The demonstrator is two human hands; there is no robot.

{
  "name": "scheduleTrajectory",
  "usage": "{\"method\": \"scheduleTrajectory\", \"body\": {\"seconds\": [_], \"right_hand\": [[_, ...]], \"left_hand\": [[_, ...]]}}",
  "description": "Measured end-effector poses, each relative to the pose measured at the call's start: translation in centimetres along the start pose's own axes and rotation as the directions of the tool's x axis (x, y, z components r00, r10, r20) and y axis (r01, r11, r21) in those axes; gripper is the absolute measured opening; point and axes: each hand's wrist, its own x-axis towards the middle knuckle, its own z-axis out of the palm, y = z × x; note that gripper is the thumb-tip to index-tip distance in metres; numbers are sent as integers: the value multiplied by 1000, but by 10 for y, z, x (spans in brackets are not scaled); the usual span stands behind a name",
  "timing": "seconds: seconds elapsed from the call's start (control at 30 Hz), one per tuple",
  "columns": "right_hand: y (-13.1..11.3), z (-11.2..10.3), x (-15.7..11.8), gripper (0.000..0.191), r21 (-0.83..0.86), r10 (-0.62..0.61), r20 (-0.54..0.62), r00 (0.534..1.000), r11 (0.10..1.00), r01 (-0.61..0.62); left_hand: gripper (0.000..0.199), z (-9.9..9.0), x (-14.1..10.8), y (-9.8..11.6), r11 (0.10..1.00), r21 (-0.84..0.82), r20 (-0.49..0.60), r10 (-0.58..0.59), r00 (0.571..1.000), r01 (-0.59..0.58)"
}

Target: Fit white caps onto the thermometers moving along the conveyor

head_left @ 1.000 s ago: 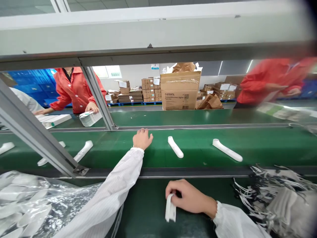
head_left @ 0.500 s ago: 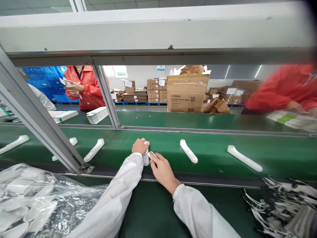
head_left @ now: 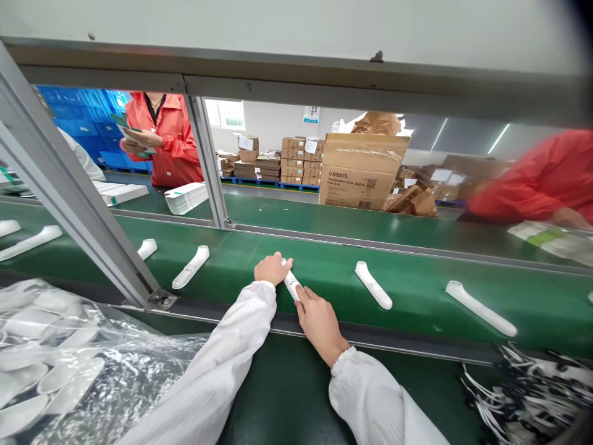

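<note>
Over the green conveyor belt (head_left: 324,250), my left hand (head_left: 272,269) has its fingers closed on the upper end of a white elongated device (head_left: 291,283). My right hand (head_left: 319,321) grips the lower end of the same device, its fingers partly covering it. Small dark marks show on the device's face. To the left on the belt lies a similar white device (head_left: 191,267), and to the right are two more, one nearer (head_left: 373,285) and one farther off (head_left: 480,308).
A plastic bag of white parts (head_left: 55,364) is at the lower left, a pile of cables (head_left: 523,395) at the lower right. A slanted metal post (head_left: 92,185) and overhead beam frame the belt. Beyond it, people in red work near a carton (head_left: 361,170).
The view has tilted down and shifted. The small white piece held apart in my right hand no longer shows separately; both hands are now on one device, which has turned diagonal.
</note>
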Motion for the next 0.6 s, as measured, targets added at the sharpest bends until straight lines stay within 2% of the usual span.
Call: {"method": "scheduleTrajectory", "body": {"seconds": [0.2, 0.27, 0.37, 0.47, 0.5, 0.53, 0.6], "right_hand": [[11, -3, 18, 34, -65, -75, 39, 996, 995, 77], [15, -6, 22, 35, -70, -66, 37, 997, 995, 68], [23, -20, 3, 36, 8, -58, -62, 996, 998, 59], [35, -43, -56, 35, 221, -172, -124, 977, 955, 196], [38, -50, -82, 35, 290, -233, -73, 970, 925, 244], [40, -55, -108, 34, 333, -270, -11, 963, 907, 258], [43, -60, -157, 28, 356, -251, -23, 968, 902, 243]], "left_hand": [[43, 7, 0, 15, 996, 49, 32, 70, 997, -71], [43, 7, 0, 21, 995, 47, 59, 81, 995, -84], [55, -3, -2, 16, 994, 13, 70, 106, 992, -107], [64, -25, 2, -24, 995, 31, -51, 91, 995, -90], [62, -34, 5, -45, 996, 68, -117, 62, 991, -54], [59, -42, 9, -67, 993, 117, -185, 19, 982, 3], [54, -57, 14, -111, 966, 213, -273, -84, 958, 145]]}}
